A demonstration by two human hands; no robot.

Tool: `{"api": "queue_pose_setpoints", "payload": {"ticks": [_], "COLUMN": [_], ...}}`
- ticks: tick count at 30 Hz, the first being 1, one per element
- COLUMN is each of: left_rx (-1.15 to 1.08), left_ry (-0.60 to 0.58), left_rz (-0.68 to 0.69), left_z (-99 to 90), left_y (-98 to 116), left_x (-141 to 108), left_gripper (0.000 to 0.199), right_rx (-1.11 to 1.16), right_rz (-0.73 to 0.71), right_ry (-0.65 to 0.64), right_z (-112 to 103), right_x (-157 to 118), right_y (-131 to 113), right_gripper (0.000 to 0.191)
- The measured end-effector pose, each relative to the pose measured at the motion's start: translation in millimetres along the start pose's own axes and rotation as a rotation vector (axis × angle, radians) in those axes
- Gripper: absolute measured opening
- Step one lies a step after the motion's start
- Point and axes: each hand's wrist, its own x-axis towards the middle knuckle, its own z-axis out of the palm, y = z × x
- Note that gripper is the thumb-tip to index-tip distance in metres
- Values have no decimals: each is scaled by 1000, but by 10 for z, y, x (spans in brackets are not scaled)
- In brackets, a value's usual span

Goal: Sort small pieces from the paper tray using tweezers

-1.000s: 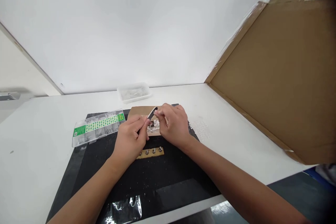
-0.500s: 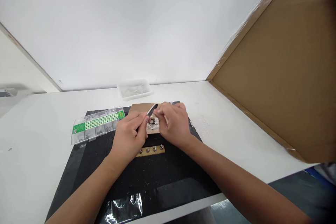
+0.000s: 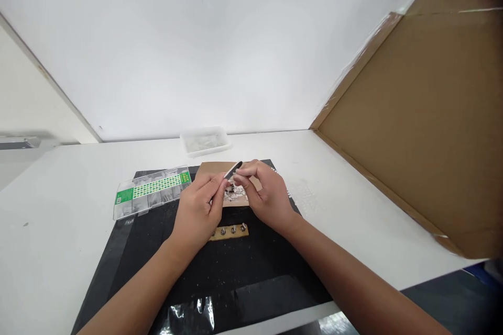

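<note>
My left hand (image 3: pixel 199 205) pinches a slim black strip with a pale edge, which looks like a nail file (image 3: pixel 233 169), its far end pointing up and right. Close against that end, the thumb and fingers of my right hand (image 3: pixel 269 196) are pinched together; whatever they hold is too small to make out. Below the fingers, many small white pieces (image 3: pixel 238 196) and a few dark ones lie on a brown card (image 3: pixel 207 167). Nearer to me is a yellowish strip (image 3: pixel 229 232) bearing several round metal bits, its left end hidden by my left hand.
A clear compartment case (image 3: pixel 151 191) with a green label lies at the left on the black mat (image 3: pixel 267 267). Behind stands a white plastic tray (image 3: pixel 205 153). A large cardboard panel (image 3: pixel 416 131) rises on the right, and a white wall closes off the back.
My right fingers have shifted slightly along the file's tip and opened up more to view. The whole scene sits a little lower because the head camera has tilted.
</note>
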Motion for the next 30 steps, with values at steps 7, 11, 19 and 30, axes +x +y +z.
{"api": "queue_pose_setpoints", "payload": {"ticks": [7,11,19,30], "left_rx": [39,75,91,72], "left_ry": [28,21,-38,-35], "left_rz": [34,55,54,-7], "left_z": [34,46,51,38], "left_y": [-68,-87,-69,-78], "left_x": [-29,-45,-82,-78], "left_gripper": [23,27,36,35], "right_rx": [374,495,470,123], "right_rz": [110,128,242,131], "right_ry": [-28,-47,-20,32], "right_z": [-47,-40,-45,-82], "right_x": [-51,-62,-68,-79], "right_y": [-21,-46,13,42], "right_gripper": [5,9,12,13]}}
